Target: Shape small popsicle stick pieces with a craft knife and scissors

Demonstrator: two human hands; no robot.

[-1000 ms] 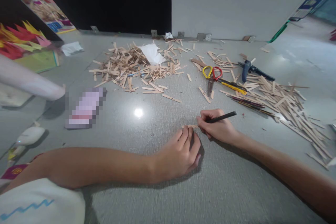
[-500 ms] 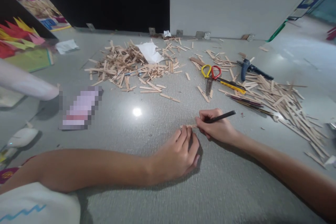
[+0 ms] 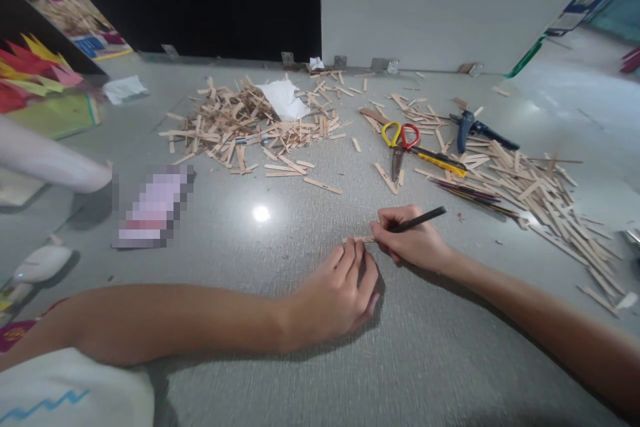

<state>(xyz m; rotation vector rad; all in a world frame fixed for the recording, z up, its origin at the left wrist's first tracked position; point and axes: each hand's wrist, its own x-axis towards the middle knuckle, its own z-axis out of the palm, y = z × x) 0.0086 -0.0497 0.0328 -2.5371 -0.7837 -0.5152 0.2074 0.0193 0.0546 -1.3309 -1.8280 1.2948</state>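
Note:
My left hand (image 3: pixel 337 290) rests on the grey table, its fingertips pressing a small wooden stick (image 3: pixel 366 239) against the surface. Curled round a black pen (image 3: pixel 423 219), my right hand (image 3: pixel 413 237) sits just right of it, with the pen's tip end hidden by my fingers at the stick's right end. Faint dark marks show on the stick between the two hands. Beyond them lie scissors (image 3: pixel 397 160) with one yellow and one red handle, beside a yellow cutter (image 3: pixel 443 162).
A heap of wooden sticks (image 3: pixel 225 123) with white paper (image 3: pixel 285 100) lies at the back. More sticks (image 3: pixel 545 193) and blue pliers (image 3: pixel 466 130) are at right. Another person's arm (image 3: pixel 55 153) reaches in from the left near a blurred-out pink item (image 3: pixel 157 203). Upright panels (image 3: pixel 450 7) stand behind.
The whole view has shifted very slightly. Both hands keep the same places on the stick and pen, with hardly any visible motion.

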